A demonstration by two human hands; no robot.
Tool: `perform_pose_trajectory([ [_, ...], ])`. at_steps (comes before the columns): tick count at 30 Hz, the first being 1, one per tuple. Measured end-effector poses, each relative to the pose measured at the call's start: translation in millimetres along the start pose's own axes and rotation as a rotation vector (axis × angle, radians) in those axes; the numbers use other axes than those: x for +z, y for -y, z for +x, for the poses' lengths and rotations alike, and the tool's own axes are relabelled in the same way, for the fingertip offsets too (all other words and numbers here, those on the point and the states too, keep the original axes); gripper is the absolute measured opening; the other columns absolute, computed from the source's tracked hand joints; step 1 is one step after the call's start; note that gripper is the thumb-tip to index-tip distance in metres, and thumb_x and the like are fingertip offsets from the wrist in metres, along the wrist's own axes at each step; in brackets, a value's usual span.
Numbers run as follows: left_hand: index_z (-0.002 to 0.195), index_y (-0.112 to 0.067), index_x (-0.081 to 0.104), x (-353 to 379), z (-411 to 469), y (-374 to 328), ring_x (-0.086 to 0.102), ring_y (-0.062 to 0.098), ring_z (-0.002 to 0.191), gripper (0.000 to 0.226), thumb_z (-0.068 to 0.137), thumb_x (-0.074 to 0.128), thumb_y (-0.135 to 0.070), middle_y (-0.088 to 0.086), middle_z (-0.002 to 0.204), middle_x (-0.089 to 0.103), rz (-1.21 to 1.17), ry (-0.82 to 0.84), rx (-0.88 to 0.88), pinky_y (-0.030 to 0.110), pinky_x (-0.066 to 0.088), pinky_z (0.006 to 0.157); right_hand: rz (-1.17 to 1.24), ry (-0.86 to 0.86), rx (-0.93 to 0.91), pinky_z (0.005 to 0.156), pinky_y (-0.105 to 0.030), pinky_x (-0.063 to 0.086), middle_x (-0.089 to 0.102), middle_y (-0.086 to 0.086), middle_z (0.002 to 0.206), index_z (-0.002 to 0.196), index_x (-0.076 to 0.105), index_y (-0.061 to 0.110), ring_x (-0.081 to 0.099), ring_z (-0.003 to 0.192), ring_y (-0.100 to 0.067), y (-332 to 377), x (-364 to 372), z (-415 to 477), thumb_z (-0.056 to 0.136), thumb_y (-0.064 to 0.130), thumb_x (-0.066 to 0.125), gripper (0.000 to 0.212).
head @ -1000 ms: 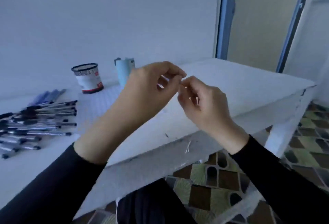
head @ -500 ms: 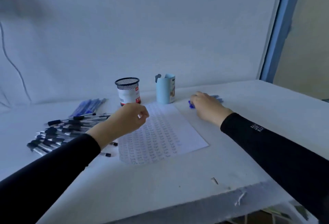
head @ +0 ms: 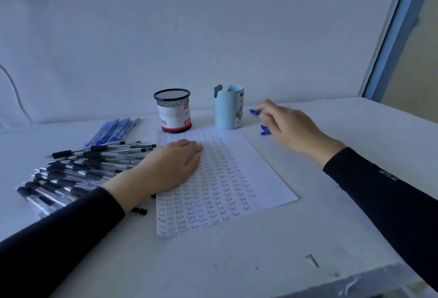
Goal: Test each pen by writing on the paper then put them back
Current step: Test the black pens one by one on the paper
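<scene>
The left hand (head: 173,167), a raised fist half a second ago, now lies flat on the paper (head: 248,179), steadying it. Far right, beside the blue cup (head: 228,108), the right hand (head: 289,127) appears to pinch a blue pen (head: 253,111) off the table, so the next test is likely starting.

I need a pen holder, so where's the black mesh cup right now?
Head view: the black mesh cup stands at the back of the table, left of the light blue cup, at the paper's far left corner.
</scene>
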State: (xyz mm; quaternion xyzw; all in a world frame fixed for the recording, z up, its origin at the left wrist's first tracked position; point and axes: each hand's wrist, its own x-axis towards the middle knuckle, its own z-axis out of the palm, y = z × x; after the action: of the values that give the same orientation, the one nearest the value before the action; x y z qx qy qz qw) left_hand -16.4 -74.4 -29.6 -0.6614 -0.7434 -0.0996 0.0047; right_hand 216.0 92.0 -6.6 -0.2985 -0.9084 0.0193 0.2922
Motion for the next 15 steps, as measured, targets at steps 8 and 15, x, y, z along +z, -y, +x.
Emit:
perform_pose_trajectory([
  [8,0.148,-0.028,0.037,-0.9,-1.2,0.0,0.039,0.012,0.136,0.048,0.103,0.03,-0.042,-0.007,0.152,0.038,0.007,-0.005,0.014,0.035,0.034,0.113,0.763,0.049,0.301,0.073,-0.033,0.038,0.056,0.009,0.068,0.089,0.054,0.023,0.043,0.067,-0.014,27.8,-7.0,-6.2,0.072,0.064,0.067,0.046],
  [15,0.149,-0.027,0.037,-0.7,-0.4,0.5,0.036,0.011,0.138,0.047,0.104,0.029,-0.04,-0.007,0.153,0.036,0.007,-0.003,0.022,0.03,0.029,0.115,1.014,0.029,0.233,0.061,-0.021,0.036,0.058,0.013,0.061,0.118,0.058,0.025,0.048,0.054,-0.002,38.8,-18.3,-5.3,0.088,0.048,0.063,0.038],
])
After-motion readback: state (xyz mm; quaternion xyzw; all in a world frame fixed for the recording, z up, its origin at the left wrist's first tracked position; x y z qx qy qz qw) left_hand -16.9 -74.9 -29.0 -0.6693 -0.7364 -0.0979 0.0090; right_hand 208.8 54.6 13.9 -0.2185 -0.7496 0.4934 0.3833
